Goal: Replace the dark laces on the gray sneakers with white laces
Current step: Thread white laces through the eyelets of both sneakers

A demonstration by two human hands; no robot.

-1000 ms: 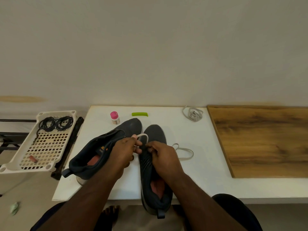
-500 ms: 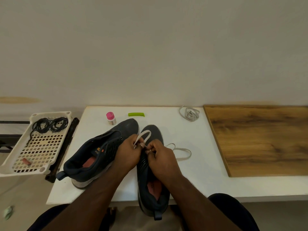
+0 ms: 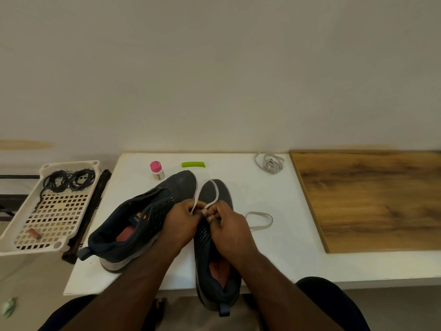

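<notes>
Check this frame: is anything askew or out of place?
Yes: the left sneaker lies tipped on its side, angled away from the right sneaker, whose heel overhangs the table edge. A small crumpled scrap lies on the floor.

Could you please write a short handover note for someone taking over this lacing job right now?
Both hands, left and right, pinch a white lace looped over the right sneaker toe.
Left sneaker lies tilted beside it, unlaced.
Spare white lace sits at the table's back edge.
Dark laces are out, coiled in the tray.
Left: finish threading this sneaker, then lace the other.
</notes>
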